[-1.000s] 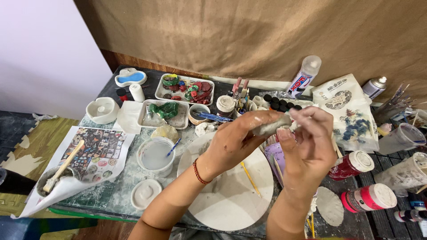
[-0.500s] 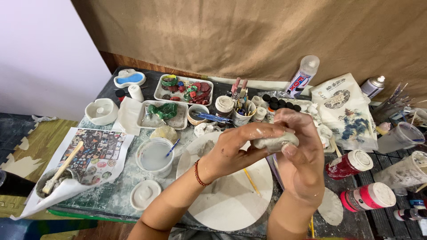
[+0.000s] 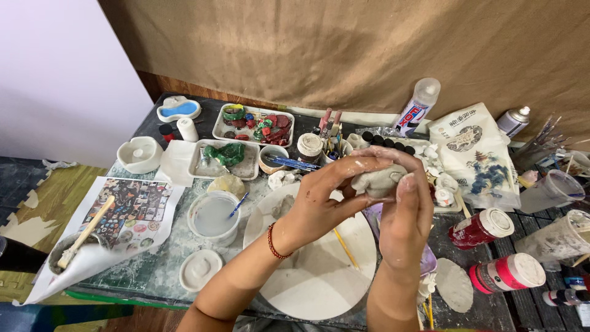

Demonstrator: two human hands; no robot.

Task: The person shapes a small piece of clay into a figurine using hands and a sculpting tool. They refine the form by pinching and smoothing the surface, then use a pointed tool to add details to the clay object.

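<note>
Two hands together at frame centre: your left hand and right hand clamp a grey clay lump above the white round board.

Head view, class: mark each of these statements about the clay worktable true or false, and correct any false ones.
1. Both hands hold the grey clay lump. True.
2. The left hand wears a red bracelet at the wrist. True.
3. The round white board lies on the floor. False: it lies on the table, below the hands.
4. The right hand holds a paintbrush. False: it cups the clay.
</note>
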